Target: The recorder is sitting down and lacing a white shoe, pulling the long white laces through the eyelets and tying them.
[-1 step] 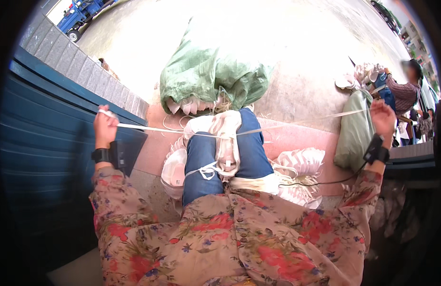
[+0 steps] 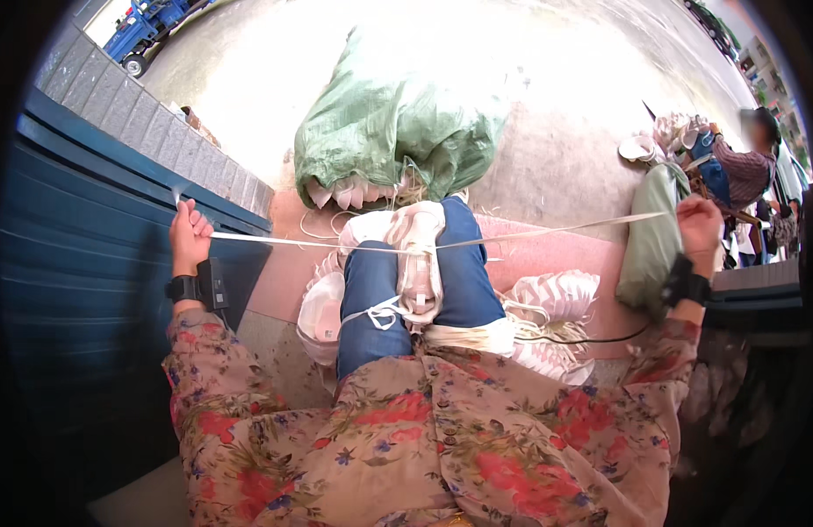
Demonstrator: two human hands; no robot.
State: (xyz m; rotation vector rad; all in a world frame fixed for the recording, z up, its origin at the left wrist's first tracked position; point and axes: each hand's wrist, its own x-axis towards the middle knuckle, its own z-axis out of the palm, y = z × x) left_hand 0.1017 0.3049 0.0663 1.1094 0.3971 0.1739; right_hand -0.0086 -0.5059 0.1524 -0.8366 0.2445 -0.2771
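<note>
Fingers of both hands, left hand [image 2: 190, 235] and right hand [image 2: 698, 224], pinch a taut white strap [image 2: 336, 243] before a green sack [image 2: 389, 132].

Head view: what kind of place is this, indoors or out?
Probably an outdoor, street-side work spot. Sunlit concrete ground runs ahead, a blue vehicle is parked top left, and a big green sack of pale moulded pieces lies on the ground. The left hand and right hand pull a white strap taut.
</note>
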